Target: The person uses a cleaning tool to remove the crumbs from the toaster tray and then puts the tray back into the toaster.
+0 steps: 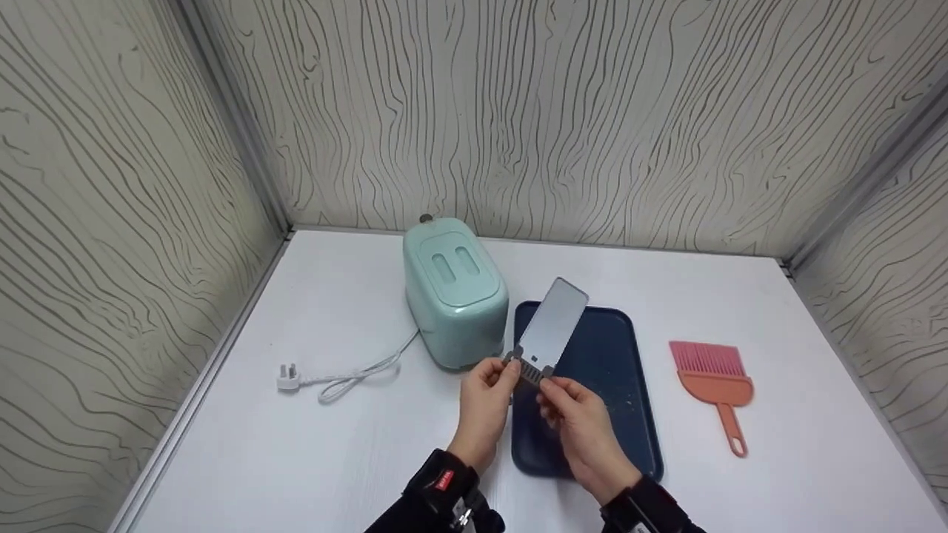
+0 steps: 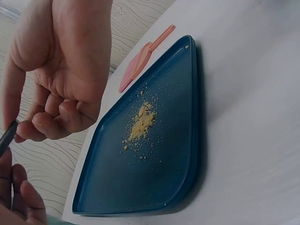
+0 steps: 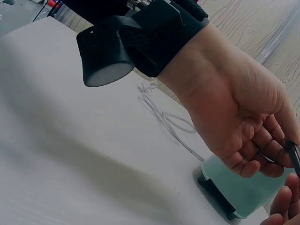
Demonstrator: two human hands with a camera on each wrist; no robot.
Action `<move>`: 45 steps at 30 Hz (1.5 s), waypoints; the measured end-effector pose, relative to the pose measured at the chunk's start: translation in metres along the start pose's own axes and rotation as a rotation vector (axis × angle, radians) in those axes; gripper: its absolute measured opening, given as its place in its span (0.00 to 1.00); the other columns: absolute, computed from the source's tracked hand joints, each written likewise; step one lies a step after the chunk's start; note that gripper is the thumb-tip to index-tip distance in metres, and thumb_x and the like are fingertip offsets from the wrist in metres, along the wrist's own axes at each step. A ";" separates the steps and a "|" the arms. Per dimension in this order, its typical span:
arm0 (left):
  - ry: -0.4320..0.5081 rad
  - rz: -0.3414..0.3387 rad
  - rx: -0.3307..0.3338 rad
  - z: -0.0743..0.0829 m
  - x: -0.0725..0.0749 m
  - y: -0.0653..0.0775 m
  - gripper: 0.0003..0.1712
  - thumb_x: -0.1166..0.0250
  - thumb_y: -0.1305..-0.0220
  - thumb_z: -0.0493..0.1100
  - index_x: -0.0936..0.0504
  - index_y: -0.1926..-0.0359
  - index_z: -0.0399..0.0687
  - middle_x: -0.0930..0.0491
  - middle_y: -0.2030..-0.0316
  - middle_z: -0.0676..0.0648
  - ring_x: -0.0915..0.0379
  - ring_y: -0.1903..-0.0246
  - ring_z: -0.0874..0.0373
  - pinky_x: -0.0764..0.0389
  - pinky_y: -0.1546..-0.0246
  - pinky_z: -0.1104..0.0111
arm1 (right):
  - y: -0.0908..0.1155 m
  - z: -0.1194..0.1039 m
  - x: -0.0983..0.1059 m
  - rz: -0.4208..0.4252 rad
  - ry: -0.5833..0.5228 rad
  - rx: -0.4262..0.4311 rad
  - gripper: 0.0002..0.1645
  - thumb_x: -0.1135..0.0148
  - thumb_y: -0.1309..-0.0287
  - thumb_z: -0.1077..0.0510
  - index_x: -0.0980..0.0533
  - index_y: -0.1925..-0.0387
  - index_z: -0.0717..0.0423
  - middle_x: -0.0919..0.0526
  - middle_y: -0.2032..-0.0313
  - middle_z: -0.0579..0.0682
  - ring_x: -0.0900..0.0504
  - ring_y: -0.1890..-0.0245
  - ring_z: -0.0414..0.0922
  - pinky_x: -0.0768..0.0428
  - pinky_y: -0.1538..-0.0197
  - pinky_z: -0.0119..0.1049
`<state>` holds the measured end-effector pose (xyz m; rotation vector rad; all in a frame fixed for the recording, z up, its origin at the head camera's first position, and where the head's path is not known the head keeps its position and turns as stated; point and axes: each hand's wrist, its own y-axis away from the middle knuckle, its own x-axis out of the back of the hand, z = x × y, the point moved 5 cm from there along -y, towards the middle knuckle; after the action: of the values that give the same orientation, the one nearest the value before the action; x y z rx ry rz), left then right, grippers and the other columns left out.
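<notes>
Both hands hold a thin metal crumb tray [image 1: 554, 318] by its dark slotted end. The left hand [image 1: 481, 414] pinches one corner between thumb and fingers; the right hand [image 1: 589, 437] pinches the opposite corner. From there the flat plate points away and slants to the right, over a dark blue serving tray [image 1: 615, 355]. Yellow crumbs [image 2: 141, 123] lie in a loose heap on the serving tray in the left wrist view. Just beyond the left hand stands a mint-green toaster [image 1: 470, 326], with a lid over its top. Only the crumb tray's dark edge shows in the wrist views.
A small brush [image 1: 715, 381] with pink bristles and an orange handle lies right of the serving tray. Left of the toaster, its white cord [image 1: 363, 374] is looped and ends in a plug [image 1: 289, 379]. Patterned walls [image 1: 474, 118] enclose the white table [image 1: 333, 459].
</notes>
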<state>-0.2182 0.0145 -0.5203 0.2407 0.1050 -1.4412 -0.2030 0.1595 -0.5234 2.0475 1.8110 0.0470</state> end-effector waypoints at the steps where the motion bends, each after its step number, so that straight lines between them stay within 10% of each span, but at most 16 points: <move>1: -0.008 -0.006 0.001 0.000 -0.001 0.001 0.11 0.34 0.29 0.45 0.19 0.64 0.40 0.19 0.70 0.50 0.28 0.70 0.60 0.29 0.68 0.72 | 0.000 -0.001 0.001 0.004 -0.011 0.008 0.11 0.38 0.29 0.60 0.25 0.54 0.64 0.19 0.69 0.48 0.24 0.70 0.40 0.27 0.66 0.30; 33: -0.350 -0.232 0.093 0.000 -0.018 0.006 0.23 0.35 0.30 0.58 0.18 0.74 0.45 0.24 0.80 0.54 0.29 0.78 0.63 0.30 0.78 0.72 | -0.007 -0.014 0.021 0.114 -0.182 0.073 0.19 0.44 0.25 0.58 0.33 0.44 0.70 0.18 0.60 0.50 0.18 0.64 0.40 0.18 0.55 0.33; 45: -0.533 0.025 -0.266 0.083 0.040 -0.040 0.16 0.38 0.28 0.51 0.14 0.67 0.46 0.20 0.73 0.52 0.28 0.72 0.59 0.25 0.69 0.66 | -0.008 -0.017 0.031 0.107 -0.216 0.082 0.14 0.46 0.24 0.59 0.33 0.46 0.66 0.18 0.62 0.49 0.20 0.64 0.41 0.19 0.56 0.32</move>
<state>-0.2584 -0.0478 -0.4524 -0.3598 -0.1411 -1.4057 -0.2102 0.1950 -0.5174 2.1130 1.5964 -0.2136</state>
